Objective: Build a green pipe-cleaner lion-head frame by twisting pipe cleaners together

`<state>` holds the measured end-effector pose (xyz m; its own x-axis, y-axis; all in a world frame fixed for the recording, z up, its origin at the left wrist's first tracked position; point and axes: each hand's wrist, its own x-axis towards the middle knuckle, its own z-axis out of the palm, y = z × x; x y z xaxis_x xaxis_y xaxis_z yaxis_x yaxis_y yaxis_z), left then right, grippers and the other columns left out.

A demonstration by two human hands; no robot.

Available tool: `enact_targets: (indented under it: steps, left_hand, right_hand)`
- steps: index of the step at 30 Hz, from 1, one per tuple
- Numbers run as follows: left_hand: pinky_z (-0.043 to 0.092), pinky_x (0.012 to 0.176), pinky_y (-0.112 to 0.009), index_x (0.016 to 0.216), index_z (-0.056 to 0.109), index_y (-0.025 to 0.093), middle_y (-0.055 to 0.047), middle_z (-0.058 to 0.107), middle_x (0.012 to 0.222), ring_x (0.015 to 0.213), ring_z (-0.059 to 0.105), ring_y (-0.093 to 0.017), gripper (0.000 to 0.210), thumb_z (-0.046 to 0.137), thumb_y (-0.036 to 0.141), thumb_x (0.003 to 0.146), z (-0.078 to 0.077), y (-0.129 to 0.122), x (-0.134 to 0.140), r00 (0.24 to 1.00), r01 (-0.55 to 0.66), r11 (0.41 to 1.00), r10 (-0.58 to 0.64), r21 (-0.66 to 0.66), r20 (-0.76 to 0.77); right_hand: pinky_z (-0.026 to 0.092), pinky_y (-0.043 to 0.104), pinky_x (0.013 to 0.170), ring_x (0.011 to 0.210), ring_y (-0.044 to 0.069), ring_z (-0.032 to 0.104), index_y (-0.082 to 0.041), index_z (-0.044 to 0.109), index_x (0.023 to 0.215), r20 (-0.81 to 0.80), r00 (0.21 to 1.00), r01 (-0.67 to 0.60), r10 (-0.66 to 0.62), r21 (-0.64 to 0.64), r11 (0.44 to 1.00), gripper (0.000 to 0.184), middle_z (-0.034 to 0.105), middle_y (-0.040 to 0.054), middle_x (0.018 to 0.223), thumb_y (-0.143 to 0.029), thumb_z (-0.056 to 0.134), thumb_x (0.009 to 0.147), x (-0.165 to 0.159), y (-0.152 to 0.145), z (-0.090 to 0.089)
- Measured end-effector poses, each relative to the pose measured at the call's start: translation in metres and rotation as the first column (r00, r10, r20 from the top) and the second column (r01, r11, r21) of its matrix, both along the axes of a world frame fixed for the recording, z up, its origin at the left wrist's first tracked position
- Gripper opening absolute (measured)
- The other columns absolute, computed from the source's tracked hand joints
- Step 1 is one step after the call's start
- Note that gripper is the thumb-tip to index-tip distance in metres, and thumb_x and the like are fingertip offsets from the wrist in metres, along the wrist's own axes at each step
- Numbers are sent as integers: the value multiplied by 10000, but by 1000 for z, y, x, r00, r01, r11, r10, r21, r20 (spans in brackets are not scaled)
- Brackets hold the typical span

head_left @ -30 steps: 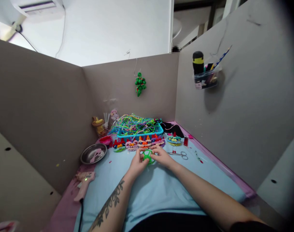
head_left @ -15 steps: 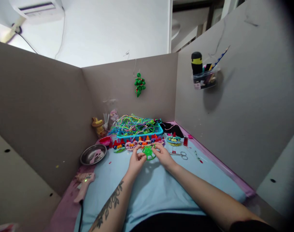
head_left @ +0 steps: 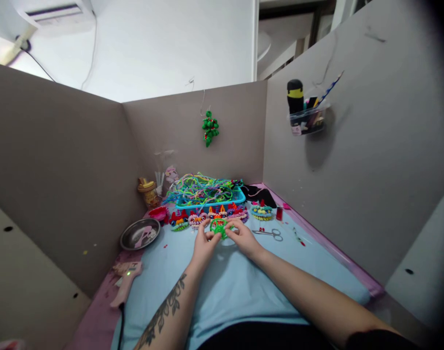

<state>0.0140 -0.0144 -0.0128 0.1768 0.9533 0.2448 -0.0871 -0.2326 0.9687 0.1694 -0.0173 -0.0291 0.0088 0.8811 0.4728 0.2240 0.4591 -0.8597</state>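
Between my two hands, above the blue cloth, is a round green openwork piece [head_left: 218,227] that looks made of bent cord. My left hand [head_left: 204,242] pinches its left lower edge between thumb and fingers. Thumb and forefinger of my right hand [head_left: 244,238] are closed on its right edge. Just behind it stands a row of colourful cord-made figures, among them an orange one [head_left: 217,214] and a pink one [head_left: 197,220]. Scissors [head_left: 269,234] lie to the right of my right hand.
A blue basket [head_left: 239,196] heaped with coloured cords stands at the back. On the left are a metal bowl [head_left: 126,236] and a pink hot glue gun [head_left: 125,287] with its cable. Grey panels [head_left: 192,141] enclose the table; a clear holder [head_left: 307,121] hangs on the right one.
The green piece has been turned and shifted slightly left, so its ring now faces up. My right hand has moved a little left along its edge; both hands still hold it.
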Motion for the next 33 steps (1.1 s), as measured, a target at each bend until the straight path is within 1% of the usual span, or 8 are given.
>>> enact_targets:
  steps: [6,11,16,21,24,28,31,33]
  left_hand:
    - [272,465,-185,1172,377,158,104,420,489,428,386,-63,654,696,340,630,1,0,-1,999,40,999,-41,-29,-35]
    - [282,481,-191,1143,400,167,101,421,492,442,391,-70,589,680,316,647,5,-3,-1,997,32,999,-30,20,-72]
    - [313,513,-202,1162,387,164,89,434,513,481,423,-83,560,649,270,679,6,-5,0,993,42,997,-33,72,-117]
    - [314,510,-198,1176,380,173,90,437,553,493,416,-73,654,702,202,607,2,-5,3,983,-22,988,50,154,-178]
    - [294,482,-192,1183,359,173,92,444,551,467,401,-64,670,703,211,610,2,-5,4,984,-44,992,63,120,-165]
    - [276,459,-181,1210,320,171,89,467,548,448,393,-57,728,718,229,604,1,-5,3,991,-10,998,17,57,-129]
    - [283,457,-179,1227,300,164,87,477,546,451,406,-60,771,733,237,593,0,-3,2,994,27,999,-24,34,-104]
    - [284,457,-180,1225,305,156,90,471,537,449,409,-61,781,740,247,584,1,-2,1,995,40,999,-37,25,-95]
  right_hand:
    - [469,276,702,1037,208,502,-194,605,722,-47,999,13,-14,-33,999,176,514,76,1058,-368,595,747,2,2,0]
    - [466,279,698,1025,211,506,-192,622,716,-31,999,8,-9,-49,999,181,502,77,1063,-372,613,731,3,2,1]
    - [460,312,734,1038,224,491,-185,624,726,36,999,-21,22,-47,999,233,503,84,1066,-402,554,775,3,2,1]
    - [447,311,755,1033,214,485,-182,605,724,43,999,11,-10,-20,1000,241,495,79,1050,-392,513,798,-1,1,2]
    - [446,296,744,1032,210,486,-182,601,724,42,999,-7,7,-8,1000,242,493,80,1054,-392,509,801,-3,1,1]
    - [446,304,743,1012,213,496,-186,603,718,49,999,0,1,-16,1000,258,498,80,1052,-408,504,803,-3,1,0]
    - [443,308,767,1016,211,497,-185,601,714,57,998,-9,10,-18,1000,262,497,80,1061,-407,499,807,-3,0,1]
    - [447,304,754,1013,211,501,-182,600,718,63,998,-9,11,-26,1000,261,494,82,1065,-405,499,808,-3,0,1]
